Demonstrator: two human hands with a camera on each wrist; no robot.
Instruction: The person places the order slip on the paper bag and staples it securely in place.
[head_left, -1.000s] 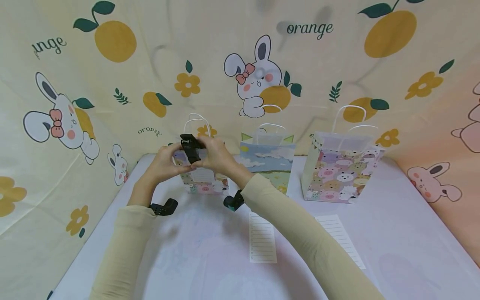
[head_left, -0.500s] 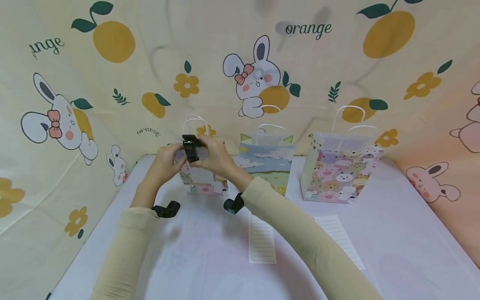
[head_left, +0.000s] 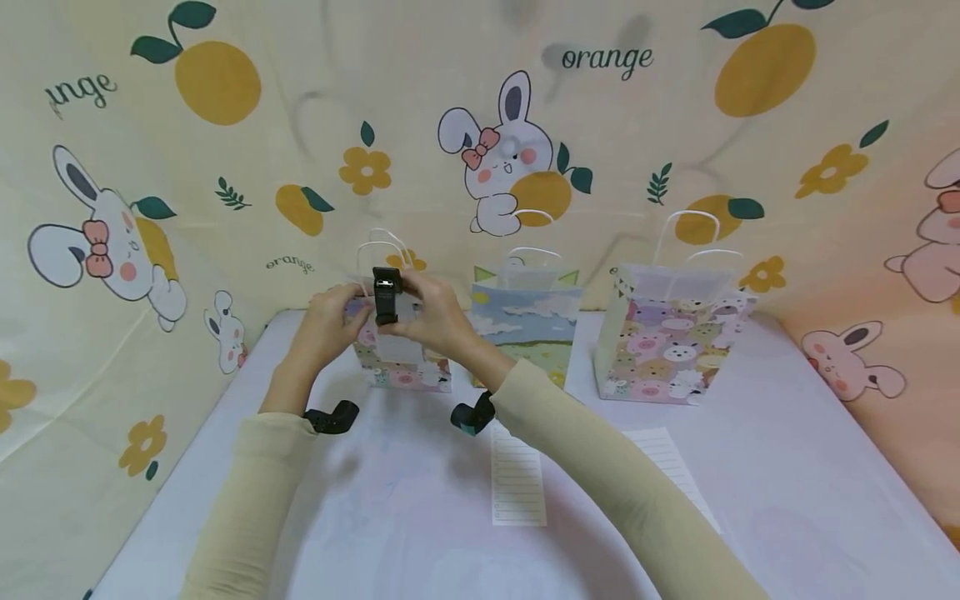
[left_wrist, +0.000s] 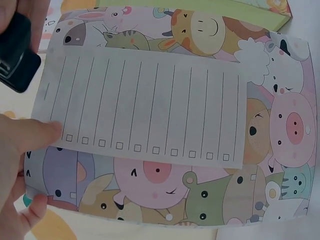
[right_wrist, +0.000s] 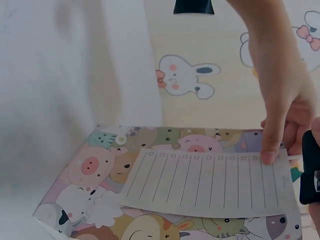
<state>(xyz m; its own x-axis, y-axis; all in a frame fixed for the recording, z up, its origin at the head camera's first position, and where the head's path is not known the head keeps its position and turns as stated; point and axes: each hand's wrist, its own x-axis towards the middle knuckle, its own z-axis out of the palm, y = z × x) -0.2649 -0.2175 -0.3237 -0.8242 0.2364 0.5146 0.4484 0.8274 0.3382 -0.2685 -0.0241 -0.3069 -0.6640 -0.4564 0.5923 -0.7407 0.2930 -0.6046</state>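
A paper gift bag with cartoon animals stands at the table's left back. Against its front, near the top, lies a lined checklist sheet, printed with small boxes. My left hand pinches the sheet and bag at the upper left, the thumb on the paper and some fingers hidden behind. In my right hand is a small black stapler, held upright between thumb and fingers at the bag's top edge. The left wrist view has this stapler at the upper left, beside the bag's rim.
A landscape-print gift bag stands right of the first, and a larger animal-print bag farther right. Two more checklists, one in the middle and one partly under the right sleeve, lie on the white table.
The stapler has turned from tilted to nearly upright and shifted slightly right. My left thumb has moved up, away from the right hand's fingers. The head view has swung a little to the right.
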